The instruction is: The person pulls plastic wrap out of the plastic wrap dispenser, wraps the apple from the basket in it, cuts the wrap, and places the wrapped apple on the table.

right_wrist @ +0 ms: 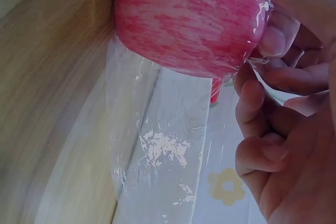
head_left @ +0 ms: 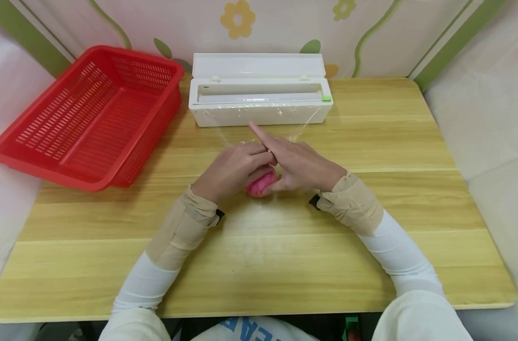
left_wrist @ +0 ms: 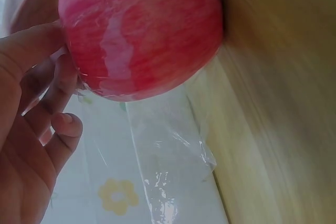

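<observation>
Mostly hiding under both hands in the head view: a round pink-streaked apple (head_left: pixel 261 183), only its near side peeking out, resting mid-table, nearer the far edge. Clinging over its glossy skin, wrinkled clear film (right_wrist: pixel 157 150), trailing down in shiny folds; barely showing in the head view. Cupping it from the left, left hand (head_left: pixel 233 169), fingers curled around. Gripping from the right, right hand (head_left: pixel 299 163), forefinger sticking out straight toward the white plastic film dispenser (head_left: pixel 259 102) along the far edge. Sitting at the far left corner, a red slotted basket (head_left: pixel 92 113) on the wooden table (head_left: pixel 284 255).
</observation>
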`<state>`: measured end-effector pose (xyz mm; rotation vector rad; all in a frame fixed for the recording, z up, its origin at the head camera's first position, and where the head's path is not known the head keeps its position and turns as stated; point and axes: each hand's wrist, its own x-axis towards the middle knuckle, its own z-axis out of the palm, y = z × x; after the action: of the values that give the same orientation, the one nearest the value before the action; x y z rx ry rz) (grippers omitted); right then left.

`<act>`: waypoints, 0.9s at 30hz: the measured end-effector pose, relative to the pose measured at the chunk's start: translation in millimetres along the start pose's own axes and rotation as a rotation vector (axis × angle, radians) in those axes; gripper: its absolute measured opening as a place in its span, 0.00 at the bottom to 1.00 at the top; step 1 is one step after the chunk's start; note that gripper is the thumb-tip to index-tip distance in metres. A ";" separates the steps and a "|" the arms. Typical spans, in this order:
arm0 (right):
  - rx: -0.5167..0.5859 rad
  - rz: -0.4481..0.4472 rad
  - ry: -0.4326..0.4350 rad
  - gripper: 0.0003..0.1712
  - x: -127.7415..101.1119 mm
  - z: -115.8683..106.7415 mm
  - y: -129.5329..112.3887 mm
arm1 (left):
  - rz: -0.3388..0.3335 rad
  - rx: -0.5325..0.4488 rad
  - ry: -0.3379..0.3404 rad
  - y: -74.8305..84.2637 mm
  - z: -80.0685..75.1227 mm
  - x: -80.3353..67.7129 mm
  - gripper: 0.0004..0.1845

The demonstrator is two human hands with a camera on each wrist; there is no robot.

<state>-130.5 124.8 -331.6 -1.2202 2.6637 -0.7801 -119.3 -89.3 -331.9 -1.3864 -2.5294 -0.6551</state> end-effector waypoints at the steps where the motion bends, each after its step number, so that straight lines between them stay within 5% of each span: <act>1: 0.002 -0.001 0.001 0.79 0.0 0.0 -0.2 | -0.002 0.000 0.003 0.3 0.0 0.0 0.08; 16: 0.044 0.043 -0.007 0.80 -7.3 -15.6 0.1 | -0.062 -0.045 -0.028 2.6 -0.8 -0.7 0.03; 27: 0.001 0.021 0.042 0.63 -18.2 -35.7 -0.1 | -0.136 -0.146 -0.063 0.7 -0.3 -1.3 0.05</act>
<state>-129.0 152.6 -302.8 -1.1863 2.7041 -0.8127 -118.0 -90.1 -331.9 -1.3072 -2.6920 -0.8495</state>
